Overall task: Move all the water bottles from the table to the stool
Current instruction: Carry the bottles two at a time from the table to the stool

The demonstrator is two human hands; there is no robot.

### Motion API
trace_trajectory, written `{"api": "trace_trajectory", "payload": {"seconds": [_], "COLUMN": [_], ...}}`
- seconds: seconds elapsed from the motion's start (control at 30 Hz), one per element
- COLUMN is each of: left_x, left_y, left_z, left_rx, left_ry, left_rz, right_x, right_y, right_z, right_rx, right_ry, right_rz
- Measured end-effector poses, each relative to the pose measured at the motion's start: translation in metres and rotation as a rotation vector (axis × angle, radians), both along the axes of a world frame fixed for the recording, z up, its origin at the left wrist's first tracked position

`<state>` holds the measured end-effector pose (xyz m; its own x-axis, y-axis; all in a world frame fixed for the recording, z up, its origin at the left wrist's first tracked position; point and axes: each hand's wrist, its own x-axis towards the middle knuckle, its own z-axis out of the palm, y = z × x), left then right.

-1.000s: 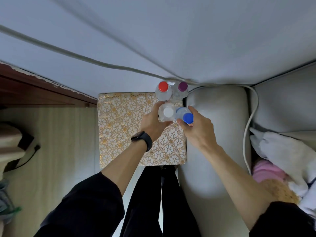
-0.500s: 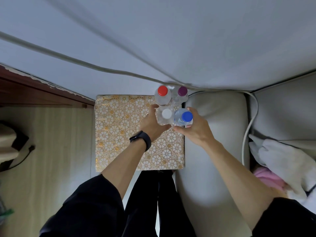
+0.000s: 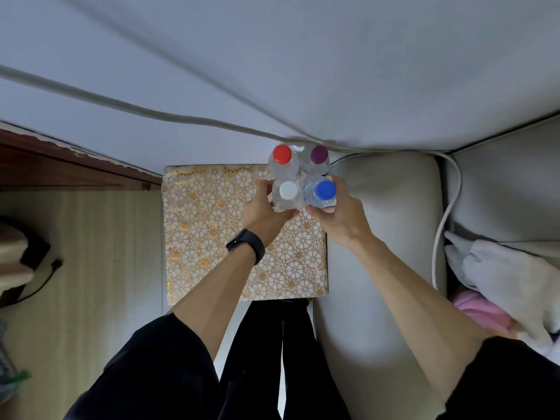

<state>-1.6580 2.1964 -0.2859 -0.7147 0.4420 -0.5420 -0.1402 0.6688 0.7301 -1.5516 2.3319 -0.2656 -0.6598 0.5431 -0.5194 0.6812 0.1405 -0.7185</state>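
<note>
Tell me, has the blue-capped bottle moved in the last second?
Yes. The blue-capped bottle, held in the right hand, has shifted closer to the purple-capped bottle standing behind it.

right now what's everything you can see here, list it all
red-capped bottle: 1, clear, far right corner of the patterned top
purple-capped bottle: 1, clear, right of the red-capped one
white-capped bottle: 1, clear, nearer than the red-capped one
blue-capped bottle: 1, clear, right of the white-capped one
patterned top: 1, gold and white floral, centre
sofa cushion: 1, grey, right of the patterned top
cable: 1, white, along the cushion's right side
cloth: 1, white, far right
pink fabric: 1, pink, under the cloth
wooden furniture: 1, dark brown, upper left
wristband: 1, black, left wrist
left hand: 1, grips the white-capped bottle
right hand: 1, grips the blue-capped bottle
</note>
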Motion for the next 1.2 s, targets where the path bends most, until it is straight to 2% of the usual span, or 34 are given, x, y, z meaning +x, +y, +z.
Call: {"api": "trace_trajectory", "payload": {"seconds": [0.13, 0.47, 0.67, 0.77, 0.9, 1.1, 1.2], "left_x": [-0.007, -0.014, -0.025, -0.026, -0.02, -0.008, -0.007], "left_y": [-0.002, -0.004, -0.006, -0.005, -0.009, -0.035, -0.049], "left_z": [0.003, -0.001, -0.001, 0.005, 0.028, 0.102, 0.153], "left_rx": [-0.003, -0.101, -0.294, -0.317, -0.269, -0.288, -0.271], "left_ry": [-0.035, 0.044, 0.219, 0.196, 0.175, 0.09, 0.097], "left_rz": [-0.048, -0.187, -0.449, -0.459, -0.438, -0.464, -0.474], "right_x": [-0.001, 0.003, 0.001, 0.004, 0.015, 0.038, 0.045], "right_y": [0.003, 0.001, -0.002, -0.003, -0.012, -0.037, -0.047], "right_z": [0.002, -0.005, -0.015, -0.009, 0.02, 0.096, 0.141], "right_rx": [-0.003, 0.138, 0.291, 0.266, 0.214, 0.302, 0.39], "right_ry": [-0.011, -0.036, -0.069, -0.099, -0.144, -0.24, -0.216], "right_rz": [-0.024, 0.071, 0.147, 0.166, 0.143, 0.145, 0.163]}}
